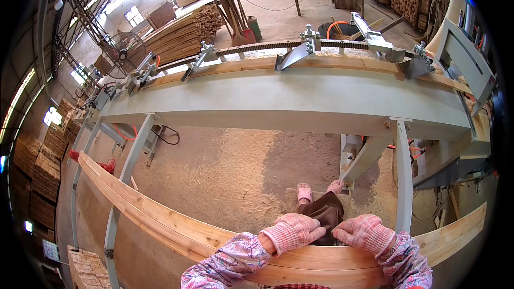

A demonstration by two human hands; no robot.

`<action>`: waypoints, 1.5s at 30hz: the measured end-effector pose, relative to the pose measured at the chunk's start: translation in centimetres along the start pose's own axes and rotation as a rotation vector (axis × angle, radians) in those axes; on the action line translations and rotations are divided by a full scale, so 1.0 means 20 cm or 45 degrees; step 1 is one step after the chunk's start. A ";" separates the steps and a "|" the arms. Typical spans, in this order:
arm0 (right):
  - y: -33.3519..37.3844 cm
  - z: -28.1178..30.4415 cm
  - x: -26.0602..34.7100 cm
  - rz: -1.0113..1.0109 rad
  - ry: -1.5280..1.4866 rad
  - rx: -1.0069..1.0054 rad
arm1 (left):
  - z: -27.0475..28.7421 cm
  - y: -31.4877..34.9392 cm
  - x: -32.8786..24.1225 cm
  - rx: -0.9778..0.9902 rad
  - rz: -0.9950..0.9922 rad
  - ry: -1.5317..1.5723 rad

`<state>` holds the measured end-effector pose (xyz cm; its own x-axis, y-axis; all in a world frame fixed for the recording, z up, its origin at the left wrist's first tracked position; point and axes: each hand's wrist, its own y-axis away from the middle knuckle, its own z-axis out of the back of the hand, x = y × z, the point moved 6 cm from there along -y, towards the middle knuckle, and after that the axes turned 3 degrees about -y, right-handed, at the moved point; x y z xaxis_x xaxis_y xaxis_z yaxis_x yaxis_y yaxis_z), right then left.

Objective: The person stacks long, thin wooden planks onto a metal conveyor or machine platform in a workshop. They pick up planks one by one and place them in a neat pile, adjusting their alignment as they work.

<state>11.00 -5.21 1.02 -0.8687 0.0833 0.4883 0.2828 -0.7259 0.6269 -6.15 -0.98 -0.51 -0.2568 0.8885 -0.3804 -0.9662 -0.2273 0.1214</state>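
My left hand (293,232) and my right hand (365,233), both in pink-and-white knitted gloves, are near each other in front of me. They hover by the far edge of long, pale wooden boards (321,259) that cross below my wrists. The fingers of both hands are bent and held together, pointing inward with a small gap between the hands. Their undersides are hidden, so I cannot make out what they hold, if anything. Patterned sleeves cover my forearms. The boards run side by side from the far left to the right.
A long grey machine bed (289,93) stands ahead, with a wooden strip (241,66) along its back under metal clamps (297,53). Grey legs (402,176) support it. Sawdust (241,160) covers the floor. Stacked timber (182,29) and a fan (123,53) stand behind.
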 end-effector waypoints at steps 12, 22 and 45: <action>-0.01 -0.02 -0.02 -0.002 0.057 0.010 | -0.01 0.00 0.00 -0.004 0.003 -0.001; 0.00 0.00 -0.01 0.024 -0.002 0.037 | -0.01 0.01 0.00 -0.025 -0.008 -0.006; 0.02 0.01 0.01 0.017 0.009 0.019 | 0.00 0.01 0.00 -0.024 -0.011 -0.003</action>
<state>10.92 -5.33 1.45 -0.8676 0.0688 0.4925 0.3004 -0.7167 0.6294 -6.28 -1.05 -0.53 -0.2482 0.8913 -0.3795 -0.9687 -0.2270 0.1006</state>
